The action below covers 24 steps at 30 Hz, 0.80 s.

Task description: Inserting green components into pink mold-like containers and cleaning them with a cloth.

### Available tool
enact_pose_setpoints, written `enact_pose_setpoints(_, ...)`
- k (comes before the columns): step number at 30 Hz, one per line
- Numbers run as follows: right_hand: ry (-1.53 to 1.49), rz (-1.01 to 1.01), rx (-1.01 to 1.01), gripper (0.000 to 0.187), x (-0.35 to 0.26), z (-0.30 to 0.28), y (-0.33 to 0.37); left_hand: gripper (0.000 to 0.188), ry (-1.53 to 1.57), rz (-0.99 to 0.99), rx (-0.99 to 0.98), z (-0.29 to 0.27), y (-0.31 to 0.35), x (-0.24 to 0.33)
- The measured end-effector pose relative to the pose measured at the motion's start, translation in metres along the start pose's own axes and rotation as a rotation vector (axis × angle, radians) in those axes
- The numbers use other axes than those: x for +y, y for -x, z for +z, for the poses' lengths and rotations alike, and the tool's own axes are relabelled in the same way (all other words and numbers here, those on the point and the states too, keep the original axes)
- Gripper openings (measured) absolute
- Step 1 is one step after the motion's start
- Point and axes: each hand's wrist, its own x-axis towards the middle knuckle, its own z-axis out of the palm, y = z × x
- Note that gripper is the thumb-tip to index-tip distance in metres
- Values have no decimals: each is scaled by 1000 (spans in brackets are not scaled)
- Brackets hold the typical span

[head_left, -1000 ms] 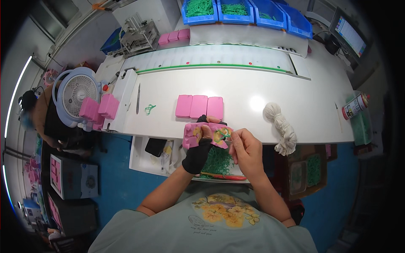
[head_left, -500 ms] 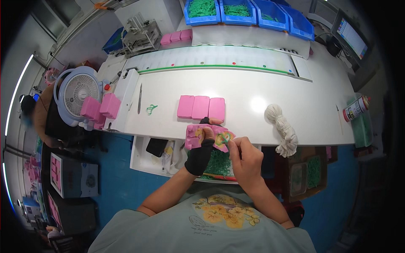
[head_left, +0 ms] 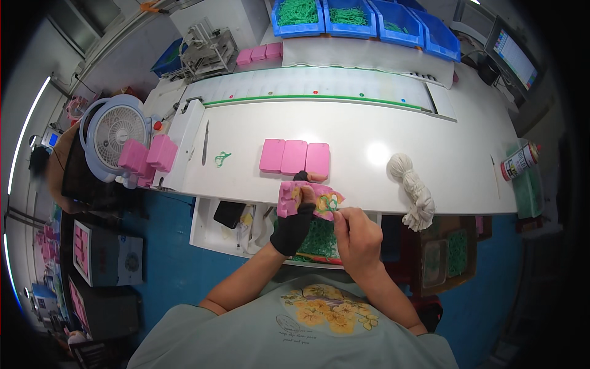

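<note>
My left hand (head_left: 294, 229), in a black fingerless glove, grips an opened pink rubber mold (head_left: 287, 195) with yellowish patches inside, thumb across its face. A thin looped green piece (head_left: 330, 203) lies against the mold's right part. Thumb and forefinger of my bare right hand (head_left: 360, 238) are pinched at this piece's lower end. Just beyond the mold, three closed pink blocks (head_left: 294, 157) sit side by side on the white table (head_left: 356, 129). Another small green piece (head_left: 222, 159) rests farther left, beside a slim metal tool (head_left: 206, 142).
Under my hands an open drawer (head_left: 203, 230) holds green pieces. A white cloth bundle (head_left: 410, 192) lies right; a spray can (head_left: 520, 158) stands at the far right. Blue bins (head_left: 349, 23) line the back behind a conveyor strip (head_left: 289, 83). A fan (head_left: 118, 132) stands left.
The mold has shifted slightly to the right in my left hand. The green piece's loops now show more openly above my right fingertips. Coloured dots on the conveyor strip have moved left.
</note>
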Motion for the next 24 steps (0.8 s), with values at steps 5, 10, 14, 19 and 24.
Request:
enact_pose_setpoints(5, -210, 197, -4, 12, 5, 0, -5, 40, 95, -37, -69, -1, 1, 9)
enact_pose_setpoints(10, -530, 449, -82, 19, 7, -4, -10, 43, 66, -54, -103, -6, 4, 3)
enact_pose_setpoints(14, -698, 527, 1, 21, 12, -5, -12, 40, 74, -85, -100, -10, 6, -1)
enact_pose_setpoints(19, -830, 581, 19, 22, 15, -9, -13, 22, -307, 195, 13, -32, 0, 13)
enact_pose_setpoints(24, -827, 597, 20, 22, 19, -10, -10, 31, 68, -270, 61, -39, 3, 19)
